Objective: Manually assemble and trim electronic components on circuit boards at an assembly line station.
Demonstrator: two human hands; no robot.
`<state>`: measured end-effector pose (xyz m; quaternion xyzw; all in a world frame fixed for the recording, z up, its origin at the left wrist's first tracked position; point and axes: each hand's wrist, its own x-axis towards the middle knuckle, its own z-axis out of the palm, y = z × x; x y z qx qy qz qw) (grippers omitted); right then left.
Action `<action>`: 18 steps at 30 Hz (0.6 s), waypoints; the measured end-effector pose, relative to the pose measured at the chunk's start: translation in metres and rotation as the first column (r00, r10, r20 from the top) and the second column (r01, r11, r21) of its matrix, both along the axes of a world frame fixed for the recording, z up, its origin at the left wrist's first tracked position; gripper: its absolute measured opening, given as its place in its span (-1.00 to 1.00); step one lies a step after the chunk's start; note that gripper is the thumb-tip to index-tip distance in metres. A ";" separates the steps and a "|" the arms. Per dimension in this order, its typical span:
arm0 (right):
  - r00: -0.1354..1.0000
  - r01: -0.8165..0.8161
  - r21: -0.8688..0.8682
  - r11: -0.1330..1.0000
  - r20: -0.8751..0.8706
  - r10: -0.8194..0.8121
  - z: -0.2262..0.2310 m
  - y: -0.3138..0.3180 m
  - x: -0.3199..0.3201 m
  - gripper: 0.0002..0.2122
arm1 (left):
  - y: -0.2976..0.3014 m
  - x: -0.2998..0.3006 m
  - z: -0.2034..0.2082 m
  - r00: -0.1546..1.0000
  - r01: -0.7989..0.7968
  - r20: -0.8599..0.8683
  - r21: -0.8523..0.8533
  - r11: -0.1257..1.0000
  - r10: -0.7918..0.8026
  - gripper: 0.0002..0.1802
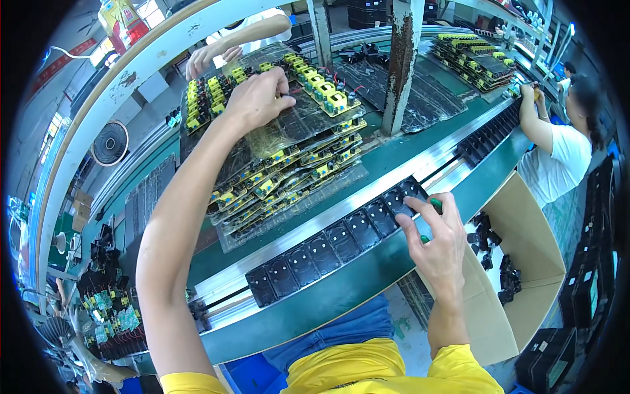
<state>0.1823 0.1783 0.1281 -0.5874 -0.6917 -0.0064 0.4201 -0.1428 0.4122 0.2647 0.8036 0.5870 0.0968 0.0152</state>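
Observation:
My left hand (259,98) reaches over a stack of trays (262,148) bearing yellow-and-black circuit boards (321,88). Its fingers are curled in a pinch, and whatever lies between them is hidden. A row of black plastic housings (318,251) lies along the metal rail in front of me. Over the row's right end is my right hand (436,240), thumb and forefinger a little apart at the last housings. Tucked in that hand is a green-handled tool (436,205), whose working end I cannot make out.
An open cardboard box (525,262) with black parts stands at the right. A rusty post (401,65) rises behind the rail. Another board stack (472,62) sits farther back. One co-worker (558,144) works at the right; another person's arms (243,39) reach in opposite.

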 end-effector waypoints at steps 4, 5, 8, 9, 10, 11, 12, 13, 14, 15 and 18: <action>0.965 -0.200 0.041 0.979 -0.163 0.204 0.017 0.004 -0.019 -0.59 | -0.062 -0.001 -0.014 0.949 0.106 0.281 0.151 0.983 -0.146 -0.52; 0.924 -0.289 0.064 0.955 -0.240 0.296 0.023 0.006 -0.026 -0.56 | -0.090 0.006 -0.014 0.886 0.128 0.420 0.181 0.975 -0.194 -0.41; 0.838 -0.413 0.048 0.910 -0.371 0.400 0.044 0.013 -0.059 -0.48 | -0.175 0.013 -0.018 0.707 0.268 0.639 0.155 0.951 -0.303 -0.20; 0.758 -0.506 0.043 0.862 -0.455 0.468 0.050 0.016 -0.070 -0.51 | -0.198 0.016 -0.021 0.666 0.283 0.693 0.107 0.953 -0.276 -0.13; 0.659 -0.602 0.047 0.797 -0.534 0.529 0.053 0.015 -0.079 -0.55 | -0.219 0.013 -0.023 0.626 0.290 0.743 0.061 0.955 -0.238 -0.05; 0.655 -0.613 0.041 0.789 -0.533 0.536 0.052 0.014 -0.084 -0.55 | -0.231 0.010 -0.024 0.625 0.277 0.747 0.059 0.959 -0.226 -0.05; 0.584 -0.676 0.090 0.732 -0.540 0.606 0.049 0.013 -0.090 -0.58 | -0.242 0.006 -0.025 0.630 0.291 0.741 0.055 0.955 -0.235 -0.05; 0.507 -0.731 0.138 0.668 -0.544 0.668 0.045 0.013 -0.096 -0.61 | -0.251 0.002 -0.027 0.634 0.306 0.735 0.050 0.951 -0.242 -0.06; 0.426 -0.778 0.185 0.600 -0.546 0.722 0.041 0.012 -0.101 -0.64 | -0.260 -0.002 -0.029 0.637 0.322 0.729 0.043 0.946 -0.250 -0.07; 0.342 -0.816 0.232 0.529 -0.545 0.766 0.038 0.010 -0.105 -0.67 | -0.268 -0.005 -0.031 0.639 0.340 0.725 0.035 0.940 -0.258 -0.08; 0.304 -0.809 0.250 0.532 -0.597 0.742 0.036 0.000 -0.122 -0.72 | -0.297 -0.017 -0.037 0.370 0.352 0.927 -0.201 0.914 0.062 -0.22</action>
